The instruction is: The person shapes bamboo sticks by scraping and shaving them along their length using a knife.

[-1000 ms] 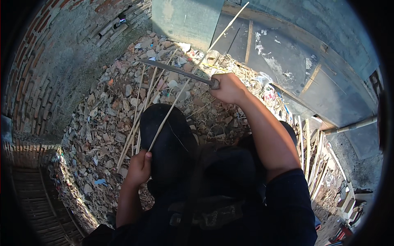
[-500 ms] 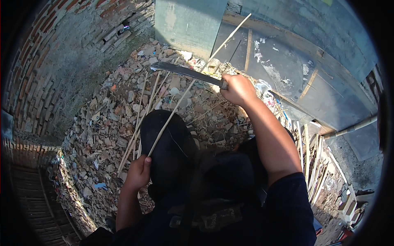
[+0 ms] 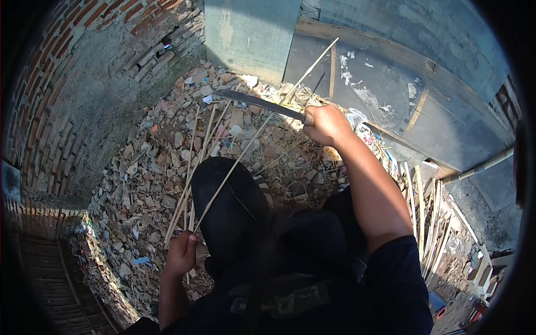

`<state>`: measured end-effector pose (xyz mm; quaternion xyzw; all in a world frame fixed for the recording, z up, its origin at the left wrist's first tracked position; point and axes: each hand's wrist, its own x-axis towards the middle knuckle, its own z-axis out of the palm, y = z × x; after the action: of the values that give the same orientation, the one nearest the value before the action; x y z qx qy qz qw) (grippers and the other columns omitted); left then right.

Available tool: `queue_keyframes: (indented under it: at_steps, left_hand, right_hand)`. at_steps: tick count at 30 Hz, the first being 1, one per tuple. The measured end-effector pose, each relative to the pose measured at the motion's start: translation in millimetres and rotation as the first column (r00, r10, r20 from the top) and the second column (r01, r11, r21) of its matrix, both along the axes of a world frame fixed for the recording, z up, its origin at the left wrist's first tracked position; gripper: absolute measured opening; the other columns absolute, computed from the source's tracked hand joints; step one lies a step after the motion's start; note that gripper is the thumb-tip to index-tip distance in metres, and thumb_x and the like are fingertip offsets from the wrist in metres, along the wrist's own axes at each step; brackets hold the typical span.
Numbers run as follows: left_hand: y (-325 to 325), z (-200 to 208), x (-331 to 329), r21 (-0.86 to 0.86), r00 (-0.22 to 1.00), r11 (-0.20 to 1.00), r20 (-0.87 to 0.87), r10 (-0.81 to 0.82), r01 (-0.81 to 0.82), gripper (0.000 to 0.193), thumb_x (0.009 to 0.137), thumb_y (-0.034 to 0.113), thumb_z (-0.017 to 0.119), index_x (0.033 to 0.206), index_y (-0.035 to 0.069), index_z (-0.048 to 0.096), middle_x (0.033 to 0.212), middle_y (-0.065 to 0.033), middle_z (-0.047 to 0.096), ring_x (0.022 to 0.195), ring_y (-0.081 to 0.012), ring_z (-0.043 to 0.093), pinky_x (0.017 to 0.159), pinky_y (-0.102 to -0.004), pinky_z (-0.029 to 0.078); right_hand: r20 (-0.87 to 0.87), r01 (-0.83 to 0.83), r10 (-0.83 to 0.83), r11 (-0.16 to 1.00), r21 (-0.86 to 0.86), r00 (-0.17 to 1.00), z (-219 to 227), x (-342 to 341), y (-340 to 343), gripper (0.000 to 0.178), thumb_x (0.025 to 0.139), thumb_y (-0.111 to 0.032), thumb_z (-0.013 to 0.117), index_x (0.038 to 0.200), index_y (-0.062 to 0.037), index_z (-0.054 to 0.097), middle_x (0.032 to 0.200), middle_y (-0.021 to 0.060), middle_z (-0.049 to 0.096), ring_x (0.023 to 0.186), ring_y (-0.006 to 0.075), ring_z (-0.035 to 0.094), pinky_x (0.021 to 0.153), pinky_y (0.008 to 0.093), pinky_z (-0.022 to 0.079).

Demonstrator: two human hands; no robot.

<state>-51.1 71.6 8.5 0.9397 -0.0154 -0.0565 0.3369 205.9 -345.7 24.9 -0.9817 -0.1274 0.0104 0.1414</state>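
A long thin bamboo strip [image 3: 242,154] slants from lower left to upper right across my dark-clad left knee. My left hand [image 3: 181,252] is closed round its near end, thumb on top. My right hand [image 3: 328,125] grips the handle of a machete [image 3: 259,103], whose long dark blade points left. The blade crosses the strip in its far half; whether it presses on it I cannot tell. Beyond the blade the strip's far end rises in front of the grey panel.
More bamboo strips [image 3: 199,153] lie on the rubble [image 3: 142,184] left of my knee. Another bundle of strips [image 3: 429,223] rests at the right. A worn brick wall [image 3: 72,106] stands at the left, and blue-grey panels [image 3: 251,39] close off the far side.
My left hand has moved down and slightly left, drawing the strip toward me. Its far end sits lower now, while the machete stays near the same place.
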Motion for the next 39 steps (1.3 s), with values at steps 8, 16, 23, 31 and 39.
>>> queue_keyframes:
  at_steps: [8,16,23,31,39]
  left_hand:
    - [7.9,-19.8,-1.0,-0.233,0.980,0.968,-0.194,0.053,-0.098,0.045,0.110,0.038,0.042,0.080,0.005,0.049,0.067,0.0004,0.045,0.062,-0.0114,0.040,0.058,-0.0326,0.038]
    - [5.9,-18.5,8.2,-0.263,0.972,0.959,-0.231,0.043,-0.105,0.044,0.111,0.039,0.039,0.080,0.008,0.049,0.068,0.0045,0.043,0.062,-0.0073,0.040,0.057,-0.0279,0.036]
    - [14.7,-14.7,0.1,-0.288,0.952,0.956,-0.305,-0.034,-0.058,0.046,0.111,0.039,0.039,0.081,0.006,0.053,0.068,0.0028,0.047,0.063,-0.0083,0.044,0.058,-0.0287,0.039]
    - [-9.7,-3.4,7.8,0.142,0.994,0.990,0.106,0.011,-0.026,0.035,0.104,0.034,0.056,0.097,0.000,0.063,0.073,-0.0112,0.064,0.068,-0.0236,0.066,0.064,-0.0344,0.051]
    - [-32.8,6.5,31.5,-0.035,0.941,0.993,-0.325,0.098,-0.115,0.032,0.103,0.031,0.059,0.096,0.000,0.062,0.076,-0.0118,0.062,0.073,-0.0178,0.063,0.064,-0.0327,0.048]
  right_hand:
    - [-0.139,-0.113,0.139,0.978,0.177,0.980,-16.2,-3.9,26.8,0.031,0.075,-0.026,0.072,0.100,-0.0082,0.066,0.084,0.0181,0.070,0.085,0.0382,0.068,0.077,0.0473,0.054]
    - [-0.020,-0.010,0.019,0.922,0.388,1.000,-47.8,22.1,6.2,0.026,0.082,-0.022,0.073,0.102,-0.0056,0.067,0.083,0.0141,0.070,0.077,0.0263,0.069,0.071,0.0387,0.054]
    - [-0.202,0.148,0.265,0.212,0.966,0.943,-27.3,8.8,35.1,0.014,0.087,-0.007,0.070,0.101,-0.0042,0.067,0.085,0.0022,0.067,0.059,0.0080,0.056,0.055,0.0239,0.045]
    - [-0.150,0.142,0.261,0.047,0.989,0.954,-29.8,6.6,29.3,0.018,0.087,-0.008,0.070,0.104,-0.0025,0.068,0.080,0.0018,0.064,0.060,0.0083,0.056,0.055,0.0234,0.045]
    - [-0.120,0.078,0.285,0.152,0.985,0.951,-6.8,-11.1,31.6,0.018,0.086,-0.006,0.073,0.103,-0.0028,0.068,0.077,-0.0005,0.063,0.060,0.0062,0.055,0.054,0.0239,0.044]
